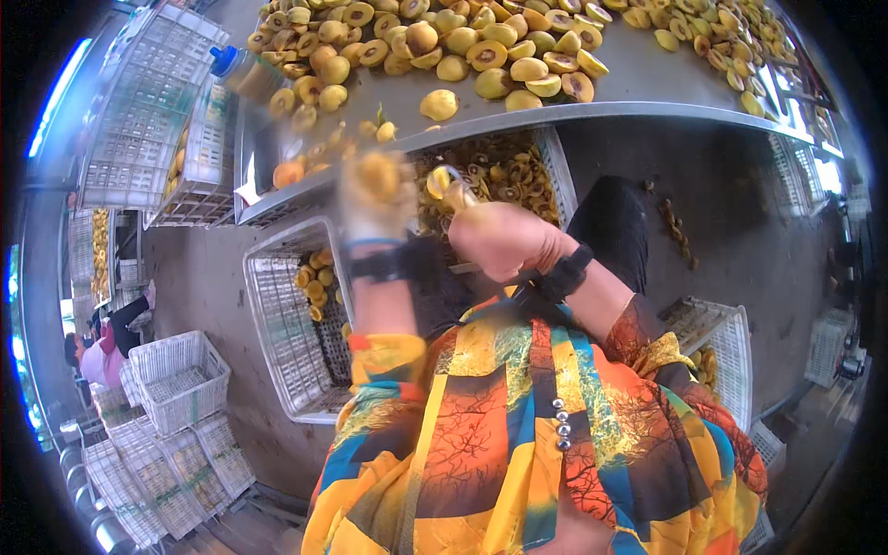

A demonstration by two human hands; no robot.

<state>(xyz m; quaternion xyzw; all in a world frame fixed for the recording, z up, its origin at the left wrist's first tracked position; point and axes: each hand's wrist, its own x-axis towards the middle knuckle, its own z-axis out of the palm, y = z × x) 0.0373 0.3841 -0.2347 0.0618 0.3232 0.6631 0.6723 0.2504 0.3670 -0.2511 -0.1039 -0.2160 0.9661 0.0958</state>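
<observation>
My left hand [377,217], in a pale glove and smeared by motion, is raised at the near edge of the metal table. Its fingers are closed around a yellow peach half [376,176]. To its right, my bare right hand [504,239] grips a pitting spoon [460,193] with a curved metal end. A bit of yellow flesh [438,181] shows at that end. Below both hands, a crate of peach scraps [523,180] stands under the table edge. On the table lies a heap of halved peaches [486,55], several with brown pits or hollows showing.
A white plastic crate [270,342] holding some peach pieces stands at my left. Another white crate [735,361] is by my right side. A blue-capped bottle [245,74] stands at the table's left end. Stacked crates [176,462] and another person [102,356] are farther left.
</observation>
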